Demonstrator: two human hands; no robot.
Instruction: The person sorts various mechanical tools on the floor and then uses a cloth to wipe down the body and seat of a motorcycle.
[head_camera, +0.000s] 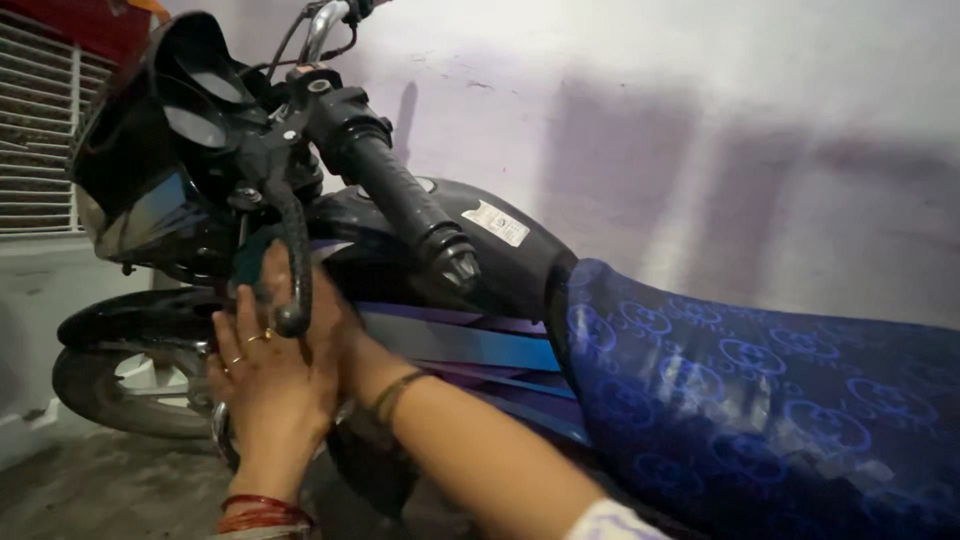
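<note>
A black motorcycle stands side-on to a wall, its fuel tank in the middle of the view. My right hand reaches under the handlebar grip and presses what looks like a teal cloth against the tank's front side. My left hand, with rings and red bangles, lies flat beside it, fingers apart, touching the right hand's back. The brake lever hangs in front of both hands and hides part of the fingers.
The blue patterned seat cover fills the lower right. At the upper left sits the headlight cowl, with the front wheel below it. A pale wall runs close behind the bike, a louvred shutter at far left.
</note>
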